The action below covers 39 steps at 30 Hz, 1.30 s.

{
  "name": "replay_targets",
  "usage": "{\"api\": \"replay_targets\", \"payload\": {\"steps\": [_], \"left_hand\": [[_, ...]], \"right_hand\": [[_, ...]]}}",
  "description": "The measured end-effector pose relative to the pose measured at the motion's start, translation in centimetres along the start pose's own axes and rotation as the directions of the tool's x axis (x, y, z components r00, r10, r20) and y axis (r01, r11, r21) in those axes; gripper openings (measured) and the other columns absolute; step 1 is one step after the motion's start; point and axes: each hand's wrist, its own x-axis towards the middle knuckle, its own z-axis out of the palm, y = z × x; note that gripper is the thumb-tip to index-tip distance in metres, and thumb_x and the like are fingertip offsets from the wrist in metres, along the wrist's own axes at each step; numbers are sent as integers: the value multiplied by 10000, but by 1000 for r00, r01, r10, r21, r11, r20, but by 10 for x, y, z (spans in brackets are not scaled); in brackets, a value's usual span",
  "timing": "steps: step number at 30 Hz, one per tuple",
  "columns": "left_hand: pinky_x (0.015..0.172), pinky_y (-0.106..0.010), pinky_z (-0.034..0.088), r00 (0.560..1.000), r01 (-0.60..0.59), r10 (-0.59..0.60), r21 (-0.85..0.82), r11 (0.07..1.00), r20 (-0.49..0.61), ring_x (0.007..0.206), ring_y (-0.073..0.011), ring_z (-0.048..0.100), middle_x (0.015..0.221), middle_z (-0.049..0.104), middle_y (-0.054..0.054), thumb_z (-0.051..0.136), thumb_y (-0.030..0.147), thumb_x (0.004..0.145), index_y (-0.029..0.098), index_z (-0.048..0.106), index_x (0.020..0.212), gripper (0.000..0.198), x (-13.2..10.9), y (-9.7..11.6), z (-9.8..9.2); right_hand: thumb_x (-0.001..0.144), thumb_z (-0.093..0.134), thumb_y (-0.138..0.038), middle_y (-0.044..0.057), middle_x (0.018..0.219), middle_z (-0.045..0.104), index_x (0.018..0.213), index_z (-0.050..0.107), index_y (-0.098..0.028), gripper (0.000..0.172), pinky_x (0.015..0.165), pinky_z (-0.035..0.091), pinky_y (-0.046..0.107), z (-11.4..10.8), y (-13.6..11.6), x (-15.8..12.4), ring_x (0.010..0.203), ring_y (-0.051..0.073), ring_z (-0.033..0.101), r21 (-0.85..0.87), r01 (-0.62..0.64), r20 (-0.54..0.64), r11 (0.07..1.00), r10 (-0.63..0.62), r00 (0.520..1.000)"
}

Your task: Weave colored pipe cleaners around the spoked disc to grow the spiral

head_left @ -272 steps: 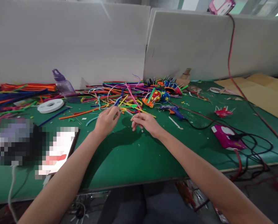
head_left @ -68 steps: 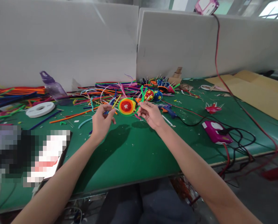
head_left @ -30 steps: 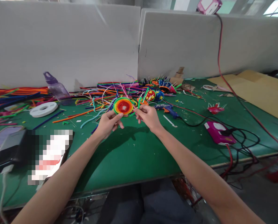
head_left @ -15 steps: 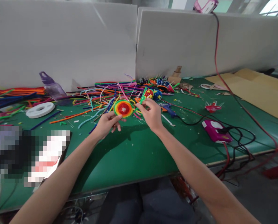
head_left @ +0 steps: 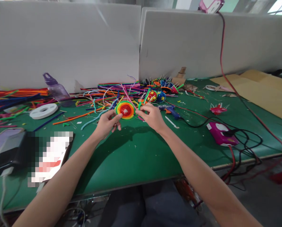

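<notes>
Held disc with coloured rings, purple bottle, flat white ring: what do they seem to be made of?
Held disc: perhaps felt or wound pipe cleaner, matte; its bands show no glare. Purple bottle: likely plastic, smooth; its body is see-through. White ring: possibly plastic, smooth and opaque; foam isn't ruled out.

Head camera looks forward, down onto the table [head_left: 136,160].
</notes>
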Motion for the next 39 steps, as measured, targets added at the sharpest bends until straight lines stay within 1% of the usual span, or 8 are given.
{"api": "replay_targets", "payload": {"steps": [19,22,25,28,30,34,36,39], "left_hand": [[298,-189,280,1000,-12,11,-40,999,-29,305,-88,473,426,564,28,747,487,720,192,516,738,376,1,-3,1],[302,-187,321,996,-38,34,-53,998,-85,383,-115,565,499,564,34,770,456,697,187,535,771,365,2,-5,4],[305,-184,345,977,-105,95,-42,994,-193,490,-121,641,781,642,-5,782,405,683,191,555,844,350,4,-7,8],[304,-180,332,912,-214,185,-38,976,-366,532,-95,649,1050,641,-34,793,339,665,216,527,894,372,4,-7,10],[302,-178,309,876,-264,221,-43,964,-429,489,-75,614,969,659,-18,793,335,668,216,509,835,350,2,-4,11],[387,-209,426,935,-204,186,-30,979,-301,475,-111,612,649,653,-12,744,453,726,184,574,679,322,-4,2,14],[570,-280,554,971,-135,129,-14,991,-199,647,-180,694,717,711,-61,708,520,746,161,666,721,362,-6,2,17],[838,-385,564,989,-82,78,-23,996,-123,892,-247,708,881,756,-81,700,558,742,156,730,845,417,-5,-2,20]], "right_hand": [[778,617,-350,17,672,612,646,614,-168,224,654,379,297,2,-1,-3,658,138,503,233,-147,138,961,117,983],[765,619,-325,23,677,631,635,622,-163,208,635,366,297,4,0,-3,636,133,496,207,-141,128,968,116,985],[764,620,-328,20,650,633,584,604,-171,240,615,361,297,8,2,-4,605,128,493,198,-153,85,968,139,987],[759,635,-339,21,663,650,584,620,-181,236,606,385,293,14,4,-6,598,131,524,305,-215,29,928,217,976],[750,651,-346,26,674,659,584,632,-187,231,612,409,294,17,6,-7,616,138,553,405,-257,8,878,278,961],[713,681,-361,39,686,671,578,635,-193,220,589,436,297,22,9,-6,593,139,554,527,-324,-24,785,395,918],[700,684,-355,38,688,672,583,634,-193,206,576,441,295,24,9,-6,584,138,557,551,-333,-49,765,429,902],[701,690,-356,25,661,660,591,630,-193,205,586,448,289,27,8,-7,606,146,585,567,-320,-70,759,432,899]]}}
